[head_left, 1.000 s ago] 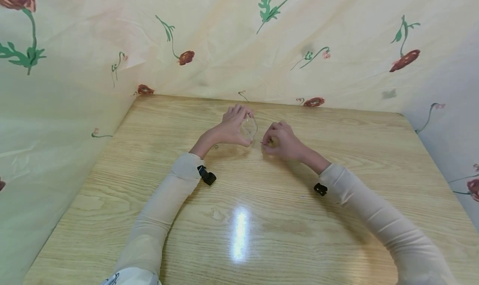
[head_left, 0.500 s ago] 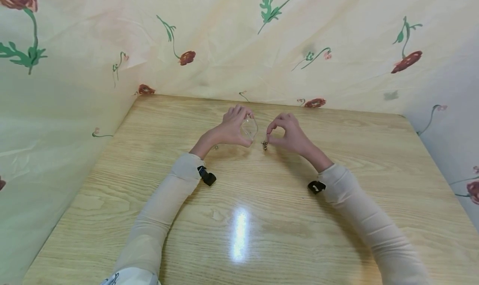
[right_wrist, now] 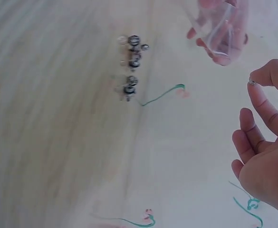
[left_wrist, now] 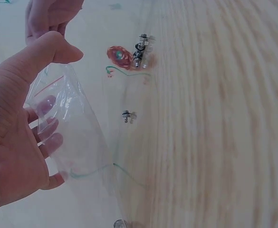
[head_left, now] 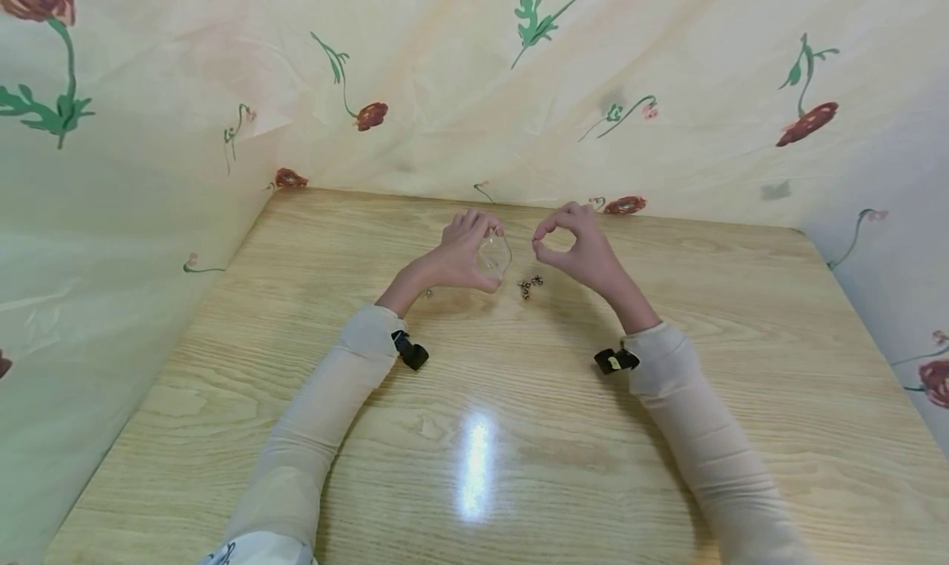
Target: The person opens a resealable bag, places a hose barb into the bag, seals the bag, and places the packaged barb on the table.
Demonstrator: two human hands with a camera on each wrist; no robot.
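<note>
My left hand (head_left: pixel 467 254) holds a clear plastic zip bag (left_wrist: pixel 89 137), its thumb and fingers spread at the mouth. A red line runs along the bag's top. To the right, my right hand (head_left: pixel 582 248) is raised, pinching a small metal screw (right_wrist: pixel 251 81) between thumb and index fingertips; most of it is hidden. The pinched fingertips are level with the bag, a short gap apart. Below the hands lies a small cluster of screws (head_left: pixel 527 287) with dark washers, on the wooden table. In the left wrist view a single screw (left_wrist: pixel 126 116) lies apart from the cluster.
Another small metal piece (head_left: pixel 427 292) lies by the left wrist. The wood-grain table (head_left: pixel 534 466) reaches back to a flowered cloth (head_left: pixel 445 79), which also hangs at both sides. A bright light reflection shows on the tabletop.
My right hand has lifted up and away from the screws, uncovering the cluster, with a screw pinched in its fingertips. My left hand and the bag have stayed in place.
</note>
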